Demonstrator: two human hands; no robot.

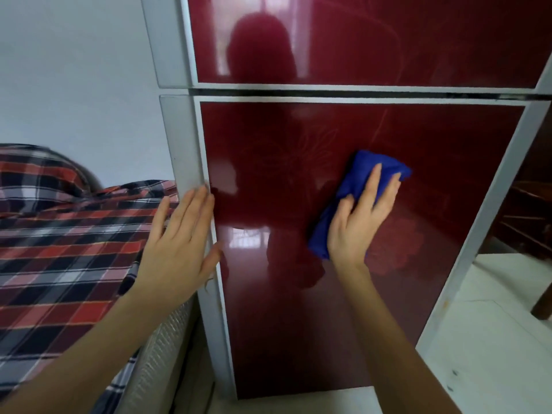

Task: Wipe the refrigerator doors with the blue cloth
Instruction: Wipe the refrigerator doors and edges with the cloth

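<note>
At the frame's left, plaid fabric (59,222) lies beside your left hand (179,249), whose straight, close-set fingers rest flat on the lower door (328,324) at its grey edge. Right of centre, your right hand (361,216) presses the bunched blue cloth (367,174) against the glossy maroon panel, fingers spread. White floor tiles (493,339) show at lower right.

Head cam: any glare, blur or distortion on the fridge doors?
Head view: glossy lower door shows a bright reflection left of the blue cloth; upper door mirrors the person's silhouette; left hand slightly blurred; wide-angle bends door edges.
</note>
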